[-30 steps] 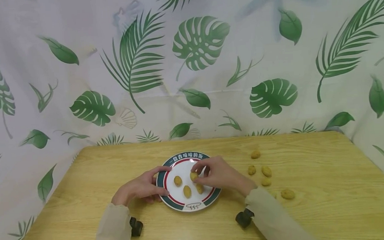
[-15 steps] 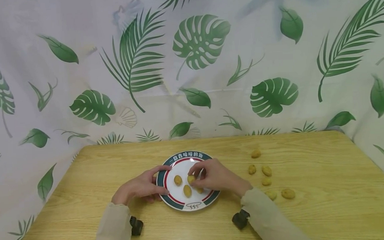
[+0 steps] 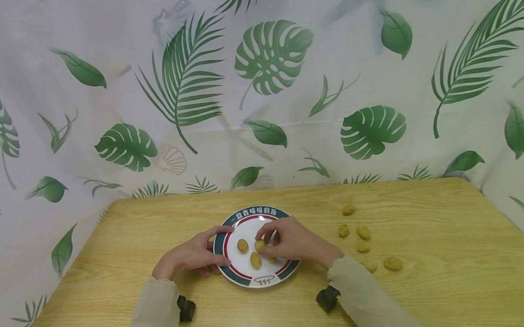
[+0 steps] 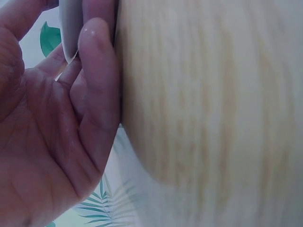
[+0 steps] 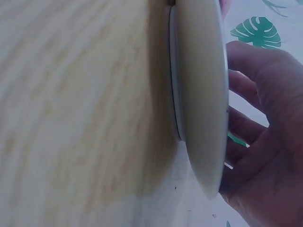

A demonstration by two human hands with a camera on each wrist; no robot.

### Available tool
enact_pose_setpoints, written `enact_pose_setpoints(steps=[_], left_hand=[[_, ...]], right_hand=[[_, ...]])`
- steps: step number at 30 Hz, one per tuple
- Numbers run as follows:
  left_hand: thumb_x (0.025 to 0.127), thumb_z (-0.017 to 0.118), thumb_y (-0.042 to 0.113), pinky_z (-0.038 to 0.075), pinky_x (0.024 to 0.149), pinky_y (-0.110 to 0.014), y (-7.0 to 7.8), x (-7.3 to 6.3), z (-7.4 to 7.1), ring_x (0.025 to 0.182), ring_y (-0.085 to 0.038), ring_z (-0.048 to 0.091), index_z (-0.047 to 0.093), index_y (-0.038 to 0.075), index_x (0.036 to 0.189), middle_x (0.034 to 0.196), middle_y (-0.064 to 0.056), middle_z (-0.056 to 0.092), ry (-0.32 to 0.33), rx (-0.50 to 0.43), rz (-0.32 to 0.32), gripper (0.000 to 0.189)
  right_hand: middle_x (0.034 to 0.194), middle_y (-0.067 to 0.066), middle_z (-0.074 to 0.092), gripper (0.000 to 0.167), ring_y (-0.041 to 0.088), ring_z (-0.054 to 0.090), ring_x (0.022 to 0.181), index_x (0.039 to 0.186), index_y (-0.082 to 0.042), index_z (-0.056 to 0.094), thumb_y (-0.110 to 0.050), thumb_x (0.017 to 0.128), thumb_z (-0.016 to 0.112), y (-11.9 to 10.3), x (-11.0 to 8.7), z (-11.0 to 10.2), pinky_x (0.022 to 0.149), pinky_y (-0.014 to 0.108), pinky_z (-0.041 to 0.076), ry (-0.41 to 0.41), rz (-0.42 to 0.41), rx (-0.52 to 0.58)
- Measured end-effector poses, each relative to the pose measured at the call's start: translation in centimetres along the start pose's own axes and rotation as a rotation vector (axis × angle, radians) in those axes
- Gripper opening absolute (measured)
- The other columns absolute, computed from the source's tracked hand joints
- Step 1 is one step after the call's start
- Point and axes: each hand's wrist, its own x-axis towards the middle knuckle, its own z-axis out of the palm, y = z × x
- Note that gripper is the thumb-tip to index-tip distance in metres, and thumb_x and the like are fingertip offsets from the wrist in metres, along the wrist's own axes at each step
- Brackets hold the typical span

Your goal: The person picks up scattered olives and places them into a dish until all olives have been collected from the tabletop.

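Observation:
A white plate (image 3: 264,281) with a dark green rim and a red ring sits on the wooden table. My left hand (image 3: 191,253) grips its left rim, thumb and forefinger on top and other fingers below; the plate's edge (image 4: 70,28) lies within the hand in the left wrist view. Over the plate, my right hand (image 3: 294,238) pinches a small yellow potato (image 3: 259,245) between thumb and fingers. Another small potato (image 3: 242,245) lies to its left and one potato (image 3: 255,260) in front. A further potato (image 3: 272,260) is partly hidden under the right hand.
Several loose potatoes lie on the table right of the plate, including a far potato (image 3: 348,209) and a near potato (image 3: 393,264). A leaf-patterned curtain (image 3: 283,147) hangs behind the wooden table (image 3: 443,223). Each wrist carries a black camera (image 3: 328,298).
My right hand has moved slightly left over the plate with the potato in its fingers, nearer the other potatoes. The left hand and the plate have stayed put.

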Motion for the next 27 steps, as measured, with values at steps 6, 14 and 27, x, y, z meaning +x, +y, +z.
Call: enact_pose_setpoints(steps=[6, 14, 27], left_hand=[[0.090, 0.078, 0.022, 0.050, 0.059, -0.026, 0.0, 0.0, 0.1, 0.068, -0.018, 0.063, 0.041, 0.030, 0.153, 0.098, -0.009, 0.067, 0.008, -0.001, -0.011, 0.074], [0.089, 0.079, 0.022, 0.050, 0.060, -0.026, 0.1, 0.0, 0.2, 0.069, -0.018, 0.063, 0.042, 0.031, 0.152, 0.100, -0.009, 0.066, 0.023, -0.005, -0.030, 0.074], [0.089, 0.079, 0.020, 0.051, 0.061, -0.028, 0.0, 0.1, 0.3, 0.071, -0.020, 0.064, 0.043, 0.032, 0.151, 0.104, -0.009, 0.066, 0.038, -0.017, -0.041, 0.073]], right_hand=[[0.092, -0.007, 0.069, 0.019, 0.011, 0.060, 0.081, 0.109, -0.019, 0.075, -0.025, 0.091, 0.077, 0.0, -0.4, -0.4, 0.069, 0.022, 0.051, 0.002, 0.012, -0.006], [0.095, -0.006, 0.069, 0.022, 0.012, 0.060, 0.084, 0.112, -0.018, 0.074, -0.028, 0.093, 0.075, 0.2, -0.8, -0.9, 0.071, 0.023, 0.051, 0.021, 0.022, -0.011], [0.096, -0.006, 0.069, 0.027, 0.011, 0.059, 0.083, 0.117, -0.013, 0.074, -0.027, 0.093, 0.075, 0.5, -1.9, -2.1, 0.072, 0.022, 0.051, 0.034, -0.034, -0.015]])
